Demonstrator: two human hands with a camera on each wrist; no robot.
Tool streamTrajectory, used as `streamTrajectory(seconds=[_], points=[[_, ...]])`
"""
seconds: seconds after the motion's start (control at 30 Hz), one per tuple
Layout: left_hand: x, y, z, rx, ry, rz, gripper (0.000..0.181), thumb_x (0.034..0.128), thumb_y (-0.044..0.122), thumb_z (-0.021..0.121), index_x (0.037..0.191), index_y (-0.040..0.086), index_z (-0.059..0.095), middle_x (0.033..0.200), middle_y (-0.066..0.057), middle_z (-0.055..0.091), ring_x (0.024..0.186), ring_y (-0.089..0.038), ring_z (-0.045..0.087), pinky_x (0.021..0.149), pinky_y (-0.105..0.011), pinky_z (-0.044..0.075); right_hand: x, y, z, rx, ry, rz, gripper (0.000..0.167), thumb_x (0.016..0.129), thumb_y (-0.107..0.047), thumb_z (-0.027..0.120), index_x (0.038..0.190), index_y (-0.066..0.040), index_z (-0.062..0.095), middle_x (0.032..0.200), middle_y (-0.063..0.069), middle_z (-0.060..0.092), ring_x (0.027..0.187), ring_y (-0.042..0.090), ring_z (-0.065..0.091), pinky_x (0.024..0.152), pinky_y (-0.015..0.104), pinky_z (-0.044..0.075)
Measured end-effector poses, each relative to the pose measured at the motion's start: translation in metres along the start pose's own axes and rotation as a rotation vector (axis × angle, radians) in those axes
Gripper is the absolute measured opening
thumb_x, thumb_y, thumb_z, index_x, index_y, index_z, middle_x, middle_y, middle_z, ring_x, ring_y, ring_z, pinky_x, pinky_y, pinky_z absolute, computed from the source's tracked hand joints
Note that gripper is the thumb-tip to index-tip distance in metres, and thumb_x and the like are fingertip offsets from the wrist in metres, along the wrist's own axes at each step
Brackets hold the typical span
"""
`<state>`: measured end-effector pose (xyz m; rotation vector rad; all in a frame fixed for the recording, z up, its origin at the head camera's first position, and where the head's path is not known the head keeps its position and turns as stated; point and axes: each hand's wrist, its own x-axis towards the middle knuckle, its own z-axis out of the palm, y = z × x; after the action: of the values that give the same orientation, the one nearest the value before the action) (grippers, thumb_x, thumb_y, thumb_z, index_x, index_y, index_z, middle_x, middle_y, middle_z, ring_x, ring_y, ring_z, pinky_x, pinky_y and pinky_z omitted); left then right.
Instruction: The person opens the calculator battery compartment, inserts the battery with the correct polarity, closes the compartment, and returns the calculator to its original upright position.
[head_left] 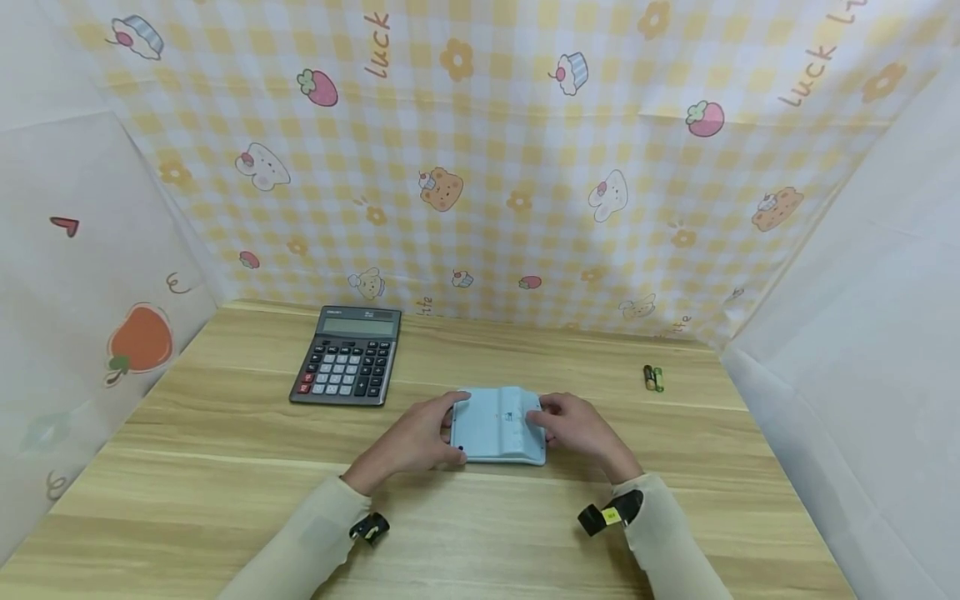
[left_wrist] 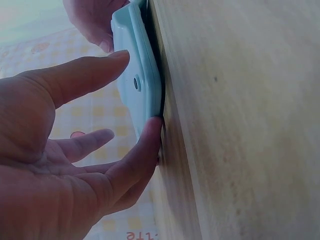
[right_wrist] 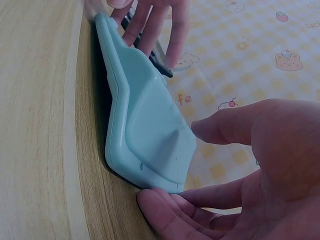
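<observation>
A light blue plastic device (head_left: 476, 423) lies on the table with its smooth, ridged back upward; any keys or screen are hidden beneath. My left hand (head_left: 420, 435) holds its left side, thumb and fingers spread along the edge. In the left wrist view, that hand's thumb lies over the back near a small dark hole, with a finger at the edge. My right hand (head_left: 581, 427) grips the right side. Its thumb is over the raised ridge (right_wrist: 160, 125), while the other fingers are at the outer edge, partly under it.
A dark grey calculator (head_left: 347, 356) lies face up at the back left. Two small batteries (head_left: 654, 378) stand or lie side by side at the back right. Behind the wooden table (head_left: 480, 533) hangs a yellow checked cloth (head_left: 495, 217), with white cloth on both sides.
</observation>
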<state>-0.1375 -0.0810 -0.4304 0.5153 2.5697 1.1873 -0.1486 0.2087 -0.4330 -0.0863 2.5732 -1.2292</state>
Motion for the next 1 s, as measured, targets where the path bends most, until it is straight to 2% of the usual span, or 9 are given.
streamTrajectory(seconds=[0.3, 0.6, 0.7, 0.8, 0.9, 1.0], points=[[-0.001, -0.001, 0.001, -0.018, -0.009, -0.010, 0.093, 0.0794, 0.007, 0.099, 0.161, 0.006, 0.053, 0.135, -0.020, 0.069, 0.114, -0.025, 0.065, 0.099, -0.049, 0.056, -0.002, 0.000, 0.001, -0.007, -0.003, -0.014, 0.055, 0.107, -0.028, 0.071, 0.146, 0.011, 0.062, 0.119, 0.017, 0.071, 0.084, 0.022, 0.070, 0.075, 0.039, 0.063], [0.003, -0.002, -0.001, 0.011, -0.007, -0.002, 0.091, 0.0812, 0.010, 0.099, 0.160, 0.005, 0.054, 0.140, -0.022, 0.068, 0.124, -0.029, 0.067, 0.106, -0.051, 0.055, -0.001, -0.003, -0.002, -0.009, 0.061, -0.038, 0.044, 0.107, -0.024, 0.072, 0.139, 0.006, 0.067, 0.112, 0.014, 0.072, 0.084, 0.024, 0.072, 0.072, 0.037, 0.063], [0.004, -0.002, -0.002, 0.022, 0.000, 0.020, 0.090, 0.0810, 0.011, 0.099, 0.159, 0.004, 0.055, 0.134, -0.018, 0.069, 0.116, -0.028, 0.066, 0.102, -0.050, 0.055, 0.000, -0.004, -0.003, -0.016, 0.087, -0.072, 0.039, 0.107, -0.023, 0.072, 0.135, 0.004, 0.069, 0.109, 0.013, 0.071, 0.085, 0.025, 0.072, 0.073, 0.036, 0.062], [0.004, -0.001, -0.003, 0.024, 0.011, 0.044, 0.086, 0.0822, 0.009, 0.097, 0.158, 0.006, 0.057, 0.141, -0.017, 0.065, 0.115, -0.028, 0.065, 0.101, -0.050, 0.055, 0.003, -0.008, -0.003, -0.053, 0.115, -0.110, 0.031, 0.107, -0.023, 0.072, 0.128, 0.000, 0.073, 0.107, 0.010, 0.071, 0.088, 0.023, 0.071, 0.073, 0.035, 0.060], [0.003, -0.001, -0.004, 0.028, 0.016, 0.064, 0.081, 0.0841, 0.010, 0.096, 0.156, 0.008, 0.060, 0.156, -0.019, 0.057, 0.121, -0.032, 0.066, 0.103, -0.050, 0.056, 0.003, -0.013, -0.003, -0.098, 0.138, -0.160, 0.022, 0.106, -0.022, 0.073, 0.119, -0.005, 0.078, 0.106, 0.007, 0.072, 0.092, 0.022, 0.069, 0.075, 0.036, 0.058], [0.004, -0.003, -0.003, 0.031, 0.018, 0.089, 0.077, 0.0849, 0.010, 0.095, 0.155, 0.008, 0.062, 0.158, -0.020, 0.056, 0.119, -0.034, 0.066, 0.101, -0.052, 0.057, 0.002, -0.018, 0.000, -0.123, 0.153, -0.205, 0.013, 0.105, -0.017, 0.074, 0.113, -0.008, 0.079, 0.105, 0.006, 0.073, 0.094, 0.023, 0.069, 0.079, 0.038, 0.058]])
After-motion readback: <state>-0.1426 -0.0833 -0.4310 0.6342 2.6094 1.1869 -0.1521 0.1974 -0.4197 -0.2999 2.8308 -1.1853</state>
